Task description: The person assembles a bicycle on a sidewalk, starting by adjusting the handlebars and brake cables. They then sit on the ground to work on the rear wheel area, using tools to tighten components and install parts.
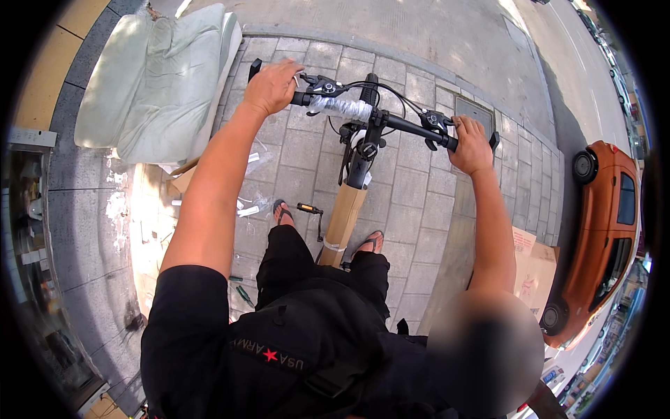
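Note:
A black bicycle stands upright between my legs, its handlebar (412, 126) running across in front of me. My left hand (274, 85) is wrapped round the left grip, and my right hand (472, 145) closes on the right one. Crumpled clear plastic wrap (340, 107) covers the bar left of the stem (375, 126). Beside each hand sit a brake lever and a shifter, the left shifter (326, 86) and the right shifter (436, 121). Brown cardboard (343, 218) sheathes the frame tube. A pedal (309, 208) with an orange reflector shows near my left foot.
A worn pale sofa (164, 84) stands at the left. Plastic scraps (252, 206) and green-handled tools (244, 295) lie on the paving (419, 230). To the right are a cardboard box (534, 269) and a parked orange car (604, 230). A kerb and a road lie ahead.

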The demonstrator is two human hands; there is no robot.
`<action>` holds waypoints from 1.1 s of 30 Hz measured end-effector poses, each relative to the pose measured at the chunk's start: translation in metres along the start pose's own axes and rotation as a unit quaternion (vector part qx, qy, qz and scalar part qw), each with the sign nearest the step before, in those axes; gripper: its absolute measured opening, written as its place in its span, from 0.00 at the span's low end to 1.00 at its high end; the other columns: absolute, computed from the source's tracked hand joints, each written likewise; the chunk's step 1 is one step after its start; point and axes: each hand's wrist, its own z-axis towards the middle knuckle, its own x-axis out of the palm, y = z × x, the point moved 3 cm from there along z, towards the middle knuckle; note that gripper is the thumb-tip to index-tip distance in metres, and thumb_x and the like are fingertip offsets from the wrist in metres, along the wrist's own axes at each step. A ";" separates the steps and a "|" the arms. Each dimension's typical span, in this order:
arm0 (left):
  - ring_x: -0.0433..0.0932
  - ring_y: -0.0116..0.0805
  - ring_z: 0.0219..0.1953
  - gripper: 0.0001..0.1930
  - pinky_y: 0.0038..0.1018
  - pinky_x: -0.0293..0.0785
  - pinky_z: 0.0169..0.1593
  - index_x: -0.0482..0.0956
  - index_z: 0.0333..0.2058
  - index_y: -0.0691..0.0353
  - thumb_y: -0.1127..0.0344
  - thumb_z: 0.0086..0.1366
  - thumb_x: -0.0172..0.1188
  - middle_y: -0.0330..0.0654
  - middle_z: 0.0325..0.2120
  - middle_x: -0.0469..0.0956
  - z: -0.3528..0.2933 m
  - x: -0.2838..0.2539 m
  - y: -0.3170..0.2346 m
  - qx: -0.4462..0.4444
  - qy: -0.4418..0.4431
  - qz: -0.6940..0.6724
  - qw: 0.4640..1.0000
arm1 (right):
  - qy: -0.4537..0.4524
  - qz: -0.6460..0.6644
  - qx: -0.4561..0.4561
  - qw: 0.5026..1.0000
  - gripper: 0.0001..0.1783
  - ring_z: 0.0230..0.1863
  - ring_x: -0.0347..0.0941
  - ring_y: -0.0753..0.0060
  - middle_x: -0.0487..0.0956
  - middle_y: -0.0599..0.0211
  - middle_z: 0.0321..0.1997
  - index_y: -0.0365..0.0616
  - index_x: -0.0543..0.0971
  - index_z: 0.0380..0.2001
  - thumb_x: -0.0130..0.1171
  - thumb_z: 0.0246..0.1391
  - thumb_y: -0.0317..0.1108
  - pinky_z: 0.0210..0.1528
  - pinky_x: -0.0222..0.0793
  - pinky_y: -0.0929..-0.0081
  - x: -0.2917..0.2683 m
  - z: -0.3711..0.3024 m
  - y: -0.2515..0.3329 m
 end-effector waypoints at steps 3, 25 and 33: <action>0.81 0.53 0.47 0.14 0.44 0.77 0.52 0.81 0.49 0.56 0.66 0.68 0.54 0.49 0.43 0.83 -0.001 -0.003 -0.002 -0.067 0.065 0.006 0.996 | -0.033 -0.043 0.004 0.999 0.19 0.48 0.75 0.53 0.79 0.59 0.41 0.43 0.79 0.41 0.68 0.43 0.35 0.54 0.70 0.59 0.006 -0.003 -0.003; 0.83 0.56 0.39 0.10 0.51 0.79 0.42 0.81 0.35 0.56 0.59 0.65 0.52 0.52 0.34 0.84 0.016 0.001 0.018 -0.048 0.070 0.017 0.996 | 0.020 -0.127 0.046 0.991 0.22 0.47 0.76 0.52 0.81 0.61 0.40 0.42 0.80 0.45 0.71 0.49 0.42 0.53 0.71 0.56 0.006 -0.013 0.032; 0.84 0.55 0.36 0.12 0.50 0.79 0.40 0.83 0.32 0.55 0.58 0.64 0.52 0.50 0.29 0.85 0.085 0.023 0.021 0.084 0.089 -0.069 0.990 | 0.047 -0.121 0.192 0.973 0.23 0.49 0.75 0.46 0.80 0.54 0.41 0.38 0.79 0.44 0.71 0.49 0.41 0.55 0.70 0.53 0.008 -0.079 0.091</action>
